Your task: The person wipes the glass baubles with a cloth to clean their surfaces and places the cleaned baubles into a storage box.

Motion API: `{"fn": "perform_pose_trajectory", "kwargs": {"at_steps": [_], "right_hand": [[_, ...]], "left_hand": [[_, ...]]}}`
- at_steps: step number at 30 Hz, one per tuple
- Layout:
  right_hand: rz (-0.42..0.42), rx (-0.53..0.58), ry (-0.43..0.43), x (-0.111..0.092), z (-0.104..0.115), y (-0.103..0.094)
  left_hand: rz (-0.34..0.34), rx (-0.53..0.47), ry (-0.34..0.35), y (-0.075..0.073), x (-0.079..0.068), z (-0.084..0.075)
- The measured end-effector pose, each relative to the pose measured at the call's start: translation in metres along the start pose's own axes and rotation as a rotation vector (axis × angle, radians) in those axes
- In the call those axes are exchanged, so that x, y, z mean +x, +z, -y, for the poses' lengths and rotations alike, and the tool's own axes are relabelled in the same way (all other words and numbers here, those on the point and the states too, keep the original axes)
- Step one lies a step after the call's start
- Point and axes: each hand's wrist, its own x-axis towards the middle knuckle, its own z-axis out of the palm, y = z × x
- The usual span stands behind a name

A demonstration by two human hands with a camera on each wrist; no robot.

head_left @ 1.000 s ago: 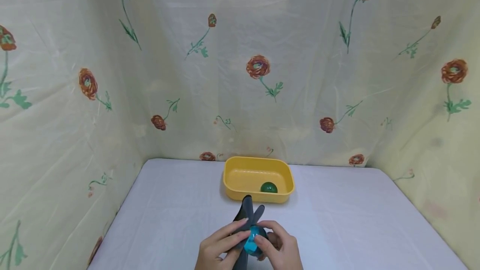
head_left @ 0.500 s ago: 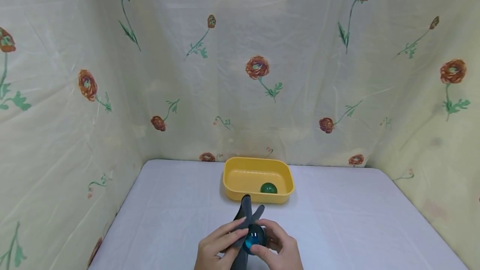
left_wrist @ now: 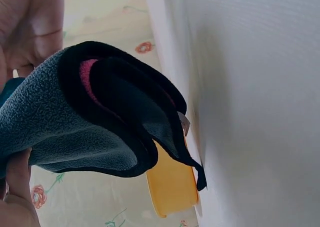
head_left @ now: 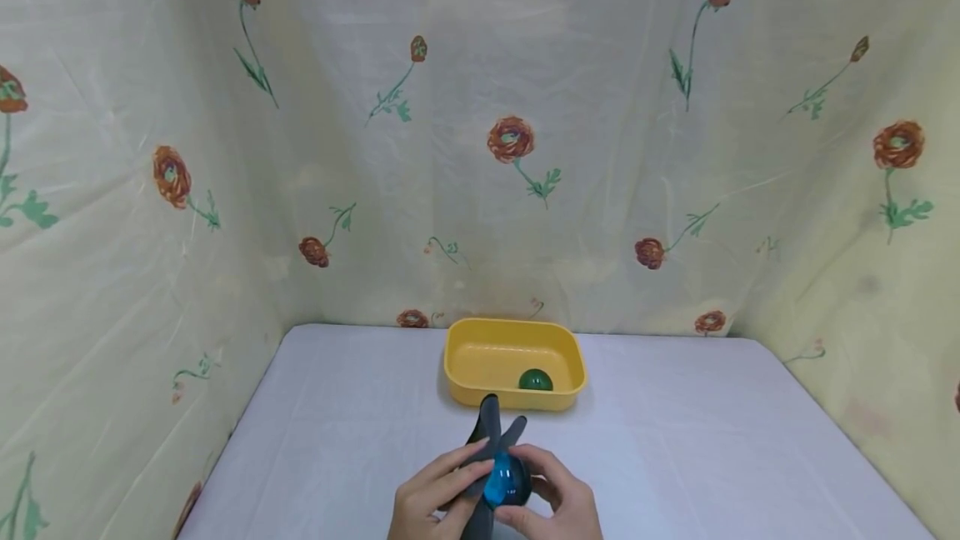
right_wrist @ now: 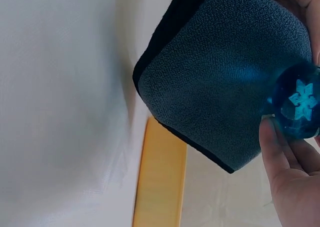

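A translucent blue ball (head_left: 508,480) sits between the fingers and thumb of my right hand (head_left: 561,492). In the right wrist view, a pale snowflake figure shows in the ball (right_wrist: 301,101). My left hand (head_left: 441,490) grips a folded grey cloth (head_left: 491,419) and keeps it against the ball's left side. The cloth (left_wrist: 40,107) has black edging, and a bit of pink shows inside its fold in the left wrist view. Part of the ball is hidden behind my right fingers.
Beyond the hands, a yellow tray (head_left: 516,399) stands on the white-covered table (head_left: 345,423), with a green ball (head_left: 536,380) in it. A flower-printed curtain (head_left: 592,190) hangs behind and along both sides.
The ball has turned in my right fingers, and my right thumb has shifted down toward its lower edge. Cloth and left hand have barely moved; the head view has tilted slightly upward.
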Motion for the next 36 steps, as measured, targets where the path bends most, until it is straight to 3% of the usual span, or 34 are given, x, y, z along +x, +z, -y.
{"fn": "perform_pose_trajectory", "kwargs": {"at_steps": [12,16,23,30,36], "right_hand": [[-0.073,0.026,-0.057,-0.008,0.004,0.003],[-0.105,0.017,-0.093,-0.009,0.005,0.005],[-0.118,-0.023,-0.166,-0.012,0.005,0.008],[-0.087,-0.031,-0.145,-0.012,0.007,0.005],[-0.039,-0.009,-0.077,-0.009,0.008,0.0]], "left_hand": [[-0.012,0.049,0.042,0.002,-0.001,0.002],[-0.021,0.06,0.036,0.002,0.0,0.001],[-0.032,0.067,0.085,0.002,0.0,0.003],[-0.025,0.072,0.027,0.003,-0.001,0.0],[-0.009,0.079,0.049,0.003,-0.002,0.003]]}}
